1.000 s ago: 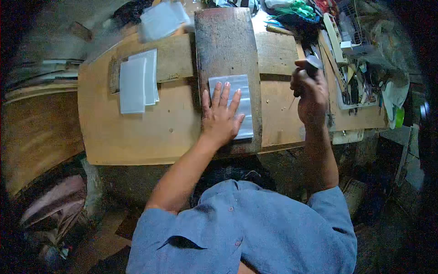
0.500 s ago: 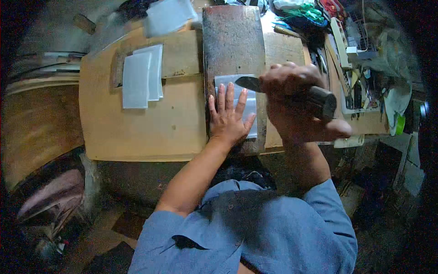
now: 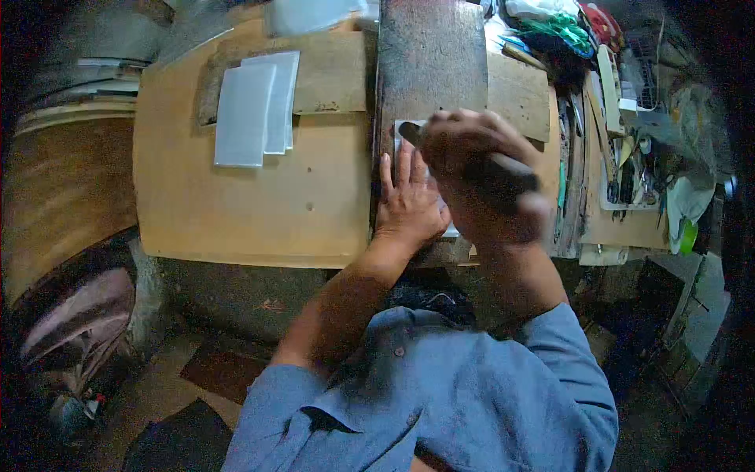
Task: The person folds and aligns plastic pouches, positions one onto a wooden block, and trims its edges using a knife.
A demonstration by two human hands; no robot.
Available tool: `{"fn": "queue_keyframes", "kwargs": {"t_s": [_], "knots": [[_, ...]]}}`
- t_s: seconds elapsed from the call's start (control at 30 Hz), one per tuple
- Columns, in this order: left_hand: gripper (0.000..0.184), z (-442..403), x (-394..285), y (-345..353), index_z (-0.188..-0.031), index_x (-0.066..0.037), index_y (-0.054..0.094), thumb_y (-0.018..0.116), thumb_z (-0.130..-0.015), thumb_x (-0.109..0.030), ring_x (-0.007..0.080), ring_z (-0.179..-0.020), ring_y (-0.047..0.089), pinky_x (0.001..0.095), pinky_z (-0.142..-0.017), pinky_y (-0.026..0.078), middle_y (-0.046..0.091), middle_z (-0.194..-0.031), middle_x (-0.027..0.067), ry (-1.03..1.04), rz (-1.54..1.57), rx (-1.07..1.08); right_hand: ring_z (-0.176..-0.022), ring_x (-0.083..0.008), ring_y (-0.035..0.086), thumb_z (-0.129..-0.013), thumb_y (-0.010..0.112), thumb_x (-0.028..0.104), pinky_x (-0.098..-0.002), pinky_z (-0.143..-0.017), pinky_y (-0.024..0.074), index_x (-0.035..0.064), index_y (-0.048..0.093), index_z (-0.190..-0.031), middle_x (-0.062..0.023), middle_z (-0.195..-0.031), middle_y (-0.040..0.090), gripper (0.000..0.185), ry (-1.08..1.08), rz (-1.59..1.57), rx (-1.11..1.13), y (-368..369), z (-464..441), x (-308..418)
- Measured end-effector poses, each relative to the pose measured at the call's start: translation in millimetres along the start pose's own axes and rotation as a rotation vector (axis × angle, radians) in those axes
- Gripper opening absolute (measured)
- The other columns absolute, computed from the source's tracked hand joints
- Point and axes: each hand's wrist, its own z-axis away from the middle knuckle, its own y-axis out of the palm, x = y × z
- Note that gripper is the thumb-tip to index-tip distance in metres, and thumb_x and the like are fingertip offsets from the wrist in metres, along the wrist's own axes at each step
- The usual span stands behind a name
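My left hand (image 3: pixel 410 211) lies flat with fingers spread, pressing a translucent whitish sheet (image 3: pixel 451 231) onto a dark, worn wooden board (image 3: pixel 432 59). My right hand (image 3: pixel 486 161), blurred by motion, is closed around a knife (image 3: pixel 409 132) with a dark tapered tip and a thick handle. The tip points left, over the upper part of the sheet beside my left fingertips. Whether it touches the sheet I cannot tell. Both hands hide most of the sheet. To the left, a few similar sheets (image 3: pixel 245 118) lie overlapped on the table.
The light wooden table (image 3: pixel 259 224) has thin boards (image 3: pixel 330 75) on it. More sheets (image 3: pixel 314 14) lie at the back. On the right are a tray of tools (image 3: pixel 633 181), long strips and green and white plastic bags (image 3: pixel 554 27). Dark floor shows below the table edge.
The view has shifted, so the table appears further right and higher. My right hand with the knife has come closer over my left hand, covering more of the sheet. My left hand stays flat.
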Motion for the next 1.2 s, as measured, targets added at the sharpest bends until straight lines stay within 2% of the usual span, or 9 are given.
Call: {"fn": "queue_keyframes", "kwargs": {"t_s": [0.07,0.23,0.3,0.6,0.7,0.9,0.97,1.13,1.2], "knots": [[0.063,-1,-4,5,-0.122,-0.008,0.052,0.057,-0.072,-0.046,0.0372,-0.136,0.016,0.0583,-0.109,0.005,0.034,-0.136,0.0203,-0.020,-0.047,-0.243,-0.069,-0.0234,0.045,-0.069,0.060,0.063,-0.0367,-0.070,0.0388,-0.0017,0.054,-0.086,-0.0121,-0.076,0.051,0.067,0.027,-0.028,-0.018,-4,1,-11],[0.066,-1,-2,15,-0.129,-0.010,0.046,0.056,-0.076,-0.048,0.0365,-0.137,0.014,0.0580,-0.109,0.005,0.030,-0.141,0.0175,0.010,0.117,-0.355,-0.070,-0.0235,0.046,-0.070,0.059,0.063,-0.0369,-0.070,0.0379,-0.0023,0.053,-0.086,-0.0117,-0.076,0.051,0.067,-0.026,-0.129,-0.069,-2,5,-6],[0.069,-2,-1,15,-0.133,-0.011,0.041,0.058,-0.076,-0.048,0.0365,-0.137,0.014,0.0580,-0.108,0.005,0.029,-0.142,0.0170,0.014,0.018,-0.151,-0.072,-0.0241,0.045,-0.069,0.059,0.063,-0.0376,-0.070,0.0375,-0.0026,0.052,-0.087,-0.0117,-0.078,0.050,0.069,-0.064,-0.156,-0.090,-4,10,-2],[0.073,-5,-4,-2,-0.139,-0.014,0.034,0.056,-0.079,-0.049,0.0354,-0.136,0.015,0.0581,-0.108,0.007,0.025,-0.145,0.0165,0.004,0.001,-0.080,-0.082,-0.0269,0.050,-0.070,0.060,0.065,-0.0400,-0.075,0.0419,-0.0052,0.053,-0.100,-0.0169,-0.090,0.053,0.077,-0.043,-0.150,-0.034,-31,15,8],[0.073,-5,-4,4,-0.138,-0.015,0.035,0.056,-0.078,-0.050,0.0352,-0.136,0.016,0.0577,-0.108,0.009,0.025,-0.144,0.0163,0.015,-0.053,-0.096,-0.077,-0.0260,0.053,-0.069,0.058,0.072,-0.0372,-0.066,0.0441,-0.0090,0.055,-0.101,-0.0186,-0.091,0.057,0.087,-0.078,-0.239,-0.414,-22,20,-8],[0.072,-7,-4,6,-0.136,-0.017,0.039,0.059,-0.075,-0.050,0.0343,-0.135,0.020,0.0575,-0.107,0.012,0.028,-0.143,0.0147,0.012,-0.020,-0.194,-0.073,-0.0245,0.043,-0.075,0.052,0.067,-0.0363,-0.067,0.0352,-0.0031,0.052,-0.091,-0.0138,-0.082,0.050,0.072,-0.082,-0.068,0.028,-38,11,23],[0.073,-7,-5,5,-0.137,-0.017,0.038,0.060,-0.075,-0.050,0.0342,-0.134,0.020,0.0574,-0.107,0.012,0.028,-0.143,0.0145,0.005,-0.023,-0.189,-0.073,-0.0245,0.043,-0.073,0.053,0.069,-0.0366,-0.066,0.0350,-0.0025,0.051,-0.088,-0.0134,-0.081,0.049,0.073,-0.119,-0.175,-0.263,-41,21,2],[0.073,-9,-4,3,-0.137,-0.018,0.037,0.060,-0.075,-0.050,0.0344,-0.135,0.020,0.0578,-0.107,0.011,0.031,-0.142,0.0138,0.019,-0.010,-0.218,-0.072,-0.0249,0.044,-0.074,0.050,0.068,-0.0377,-0.069,0.0357,-0.0048,0.052,-0.088,-0.0129,-0.080,0.049,0.074,-0.136,-0.061,-0.085,-55,12,17],[0.069,-7,-7,2,-0.134,-0.019,0.043,0.061,-0.075,-0.049,0.0318,-0.130,0.028,0.0540,-0.103,0.019,0.036,-0.137,0.0111,0.007,-0.050,-0.231,-0.072,-0.0249,0.044,-0.074,0.050,0.067,-0.0379,-0.070,0.0356,-0.0058,0.052,-0.089,-0.0128,-0.079,0.049,0.074,-0.169,-0.038,-0.010,-56,16,18]]}}
